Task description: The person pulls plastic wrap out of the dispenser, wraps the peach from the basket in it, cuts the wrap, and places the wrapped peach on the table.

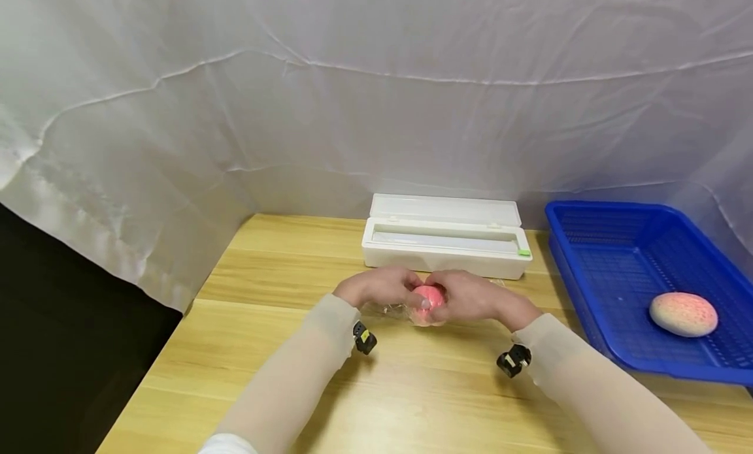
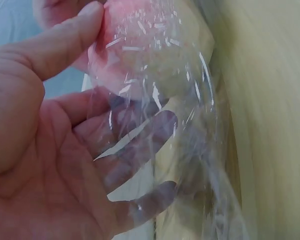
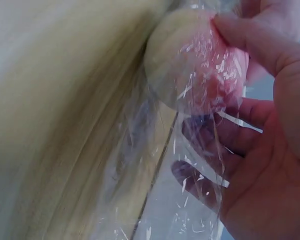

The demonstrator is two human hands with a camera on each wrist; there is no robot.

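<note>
Pinching the film-wrapped pink ball (image 1: 433,296), left fingers (image 2: 67,49) and right fingers (image 3: 262,44) near the white box (image 1: 438,260) edge, table (image 1: 423,405) room nearside.

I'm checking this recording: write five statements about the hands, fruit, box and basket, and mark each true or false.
1. The left hand and right hand hold the pink fruit. True.
2. The white box is closed. False: its lid stands open.
3. Clear film covers part of the pink fruit. True.
4. The blue basket holds three fruits. False: one speckled fruit lies in it.
5. In the head view, the blue basket is right of the white box. True.
</note>
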